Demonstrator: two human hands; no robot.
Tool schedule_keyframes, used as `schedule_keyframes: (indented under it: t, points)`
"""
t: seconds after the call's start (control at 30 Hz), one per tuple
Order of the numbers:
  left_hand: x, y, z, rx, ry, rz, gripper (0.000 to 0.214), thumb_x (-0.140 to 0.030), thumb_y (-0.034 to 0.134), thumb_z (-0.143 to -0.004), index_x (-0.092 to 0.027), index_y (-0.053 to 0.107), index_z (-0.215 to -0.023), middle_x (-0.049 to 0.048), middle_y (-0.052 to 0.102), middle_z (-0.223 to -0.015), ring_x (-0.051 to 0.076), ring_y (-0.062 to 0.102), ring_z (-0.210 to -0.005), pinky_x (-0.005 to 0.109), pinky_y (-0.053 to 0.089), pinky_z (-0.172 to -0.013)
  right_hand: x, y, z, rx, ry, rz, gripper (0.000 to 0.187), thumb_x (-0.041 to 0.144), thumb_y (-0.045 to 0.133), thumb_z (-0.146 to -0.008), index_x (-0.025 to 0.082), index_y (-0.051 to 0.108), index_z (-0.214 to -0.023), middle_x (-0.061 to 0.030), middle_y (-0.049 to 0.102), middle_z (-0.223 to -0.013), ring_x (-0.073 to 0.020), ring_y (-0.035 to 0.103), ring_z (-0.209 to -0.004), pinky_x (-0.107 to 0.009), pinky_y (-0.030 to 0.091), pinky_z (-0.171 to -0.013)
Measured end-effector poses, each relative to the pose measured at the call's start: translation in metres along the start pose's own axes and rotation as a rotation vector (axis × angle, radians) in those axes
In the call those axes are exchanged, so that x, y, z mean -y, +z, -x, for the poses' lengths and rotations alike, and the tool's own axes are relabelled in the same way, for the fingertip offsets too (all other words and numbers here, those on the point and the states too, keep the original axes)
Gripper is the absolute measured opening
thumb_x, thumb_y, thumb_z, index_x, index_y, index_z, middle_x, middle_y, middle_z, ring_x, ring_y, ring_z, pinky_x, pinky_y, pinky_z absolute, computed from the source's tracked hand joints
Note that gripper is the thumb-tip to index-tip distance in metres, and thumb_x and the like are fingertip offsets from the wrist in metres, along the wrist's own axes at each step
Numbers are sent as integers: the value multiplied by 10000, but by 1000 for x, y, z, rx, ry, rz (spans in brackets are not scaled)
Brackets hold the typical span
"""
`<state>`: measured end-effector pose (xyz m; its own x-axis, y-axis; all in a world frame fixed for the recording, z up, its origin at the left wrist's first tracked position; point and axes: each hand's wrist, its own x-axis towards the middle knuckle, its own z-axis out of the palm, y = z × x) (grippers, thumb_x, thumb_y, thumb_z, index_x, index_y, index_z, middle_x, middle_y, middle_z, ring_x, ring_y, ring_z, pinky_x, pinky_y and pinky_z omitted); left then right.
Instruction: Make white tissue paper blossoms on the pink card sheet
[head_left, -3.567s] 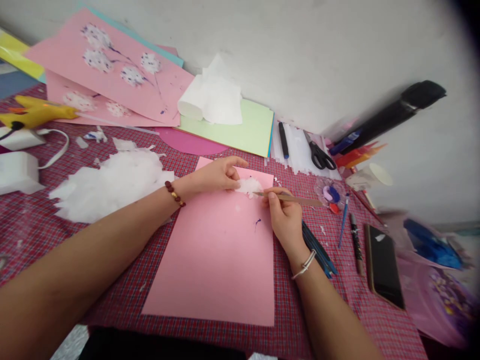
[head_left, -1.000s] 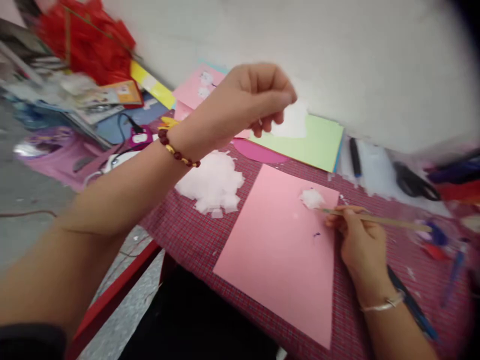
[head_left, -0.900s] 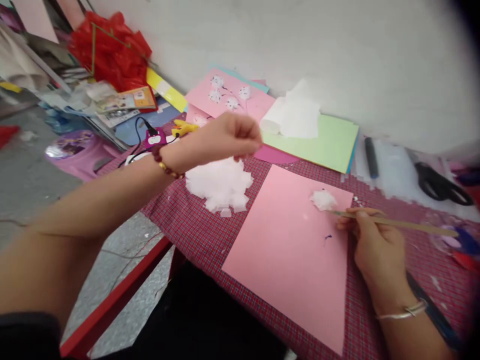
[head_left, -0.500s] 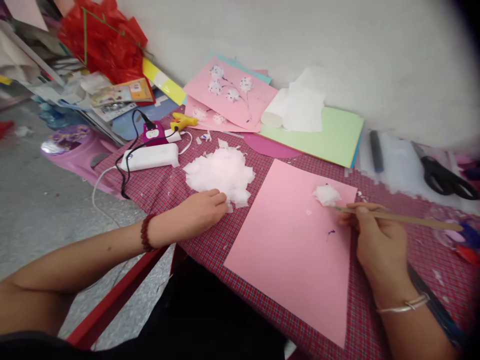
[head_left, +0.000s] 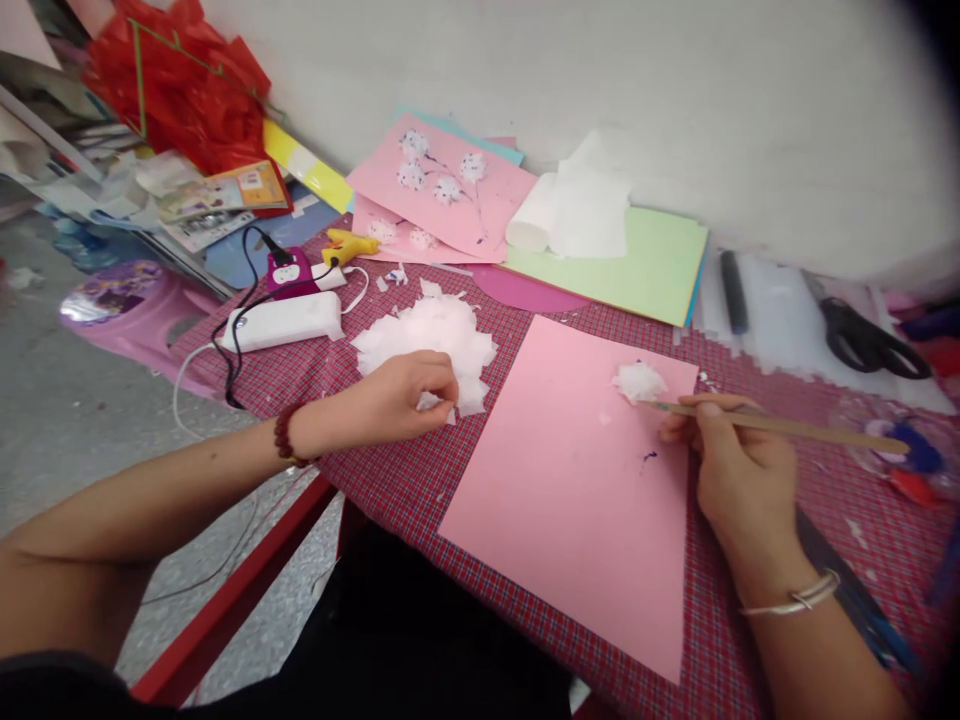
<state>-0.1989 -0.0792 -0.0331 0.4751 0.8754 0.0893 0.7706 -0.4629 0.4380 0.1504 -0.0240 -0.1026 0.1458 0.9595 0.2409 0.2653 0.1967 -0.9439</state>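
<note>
My left hand [head_left: 409, 395] pinches at the near edge of a pile of white tissue paper pieces [head_left: 420, 330], thumb and forefinger together. A small white scrap shows by the fingertips; how much of it is gripped is partly hidden. My right hand [head_left: 739, 465] holds a long, thin wooden stick [head_left: 802, 428] like a pen. The stick's tip touches or nearly touches the lower edge of a fluffy white paper tuft [head_left: 639, 382] on the pink sheet [head_left: 570, 500]. A small purple mark [head_left: 649, 457] lies below the tuft.
Behind are pink sheets with white tufts [head_left: 450, 190], a tissue roll [head_left: 531, 215] and green paper [head_left: 660, 265]. A yellow glue gun [head_left: 349, 246] and a white power strip [head_left: 283, 321] with cables stand left. Black scissors [head_left: 870, 340] lie right.
My left hand has lifted slightly and its fingers have drawn into a clearer pinch at the pile. My right hand keeps the stick at the tuft. The whole view has shifted a little.
</note>
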Motion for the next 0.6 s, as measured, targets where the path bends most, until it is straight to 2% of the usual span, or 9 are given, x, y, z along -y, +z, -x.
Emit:
schedule_keyframes:
  t: [0.1,0.2,0.23,0.3,0.4,0.47,0.6]
  points:
    - [-5,-9,-1,22,-83,127,87,-149,526,-785,-156,567,-708,1,587,-734,101,537,-696,223,411,-668,6,2,3,48,0,-37,174,348,588,-859,194,666,-836,-58,627,-702,-183,599,-594,-384,497,-635]
    - [-10,-11,0,63,-202,269,110,-165,490,-825,-153,556,-738,-14,587,-697,87,532,-642,203,416,-621,20,6,11,57,-2,-147,144,333,587,-872,207,657,-871,-50,636,-716,-173,604,-594,-356,498,-608]
    - [-11,-11,1,79,-200,272,109,-166,485,-841,-152,562,-765,-12,595,-709,87,537,-646,201,419,-621,25,8,15,79,-1,-187,142,334,577,-882,215,652,-901,-46,642,-723,-170,608,-601,-347,501,-603]
    - [-12,-8,4,119,-84,135,100,-160,494,-862,-151,587,-826,14,619,-784,108,559,-721,221,429,-671,34,12,22,167,-7,-203,157,340,549,-903,226,646,-951,-38,652,-743,-166,615,-626,-336,511,-610]
    - [-8,-1,12,180,171,-284,115,-149,508,-890,-161,623,-893,58,631,-894,160,556,-846,281,410,-752,40,17,31,292,-54,-131,183,345,516,-922,233,651,-975,-26,650,-774,-159,614,-656,-329,520,-630]
    - [-3,3,18,205,276,-493,127,-151,503,-909,-162,629,-916,69,631,-913,176,542,-856,307,392,-750,39,18,32,331,-77,-106,187,347,509,-926,237,651,-976,-22,643,-775,-161,611,-666,-327,520,-627]
    - [7,10,26,205,372,-600,162,-152,469,-934,-162,624,-887,61,625,-904,173,524,-828,324,380,-739,36,19,31,320,-86,-100,181,342,508,-928,233,648,-961,-16,632,-759,-157,604,-664,-316,513,-618]
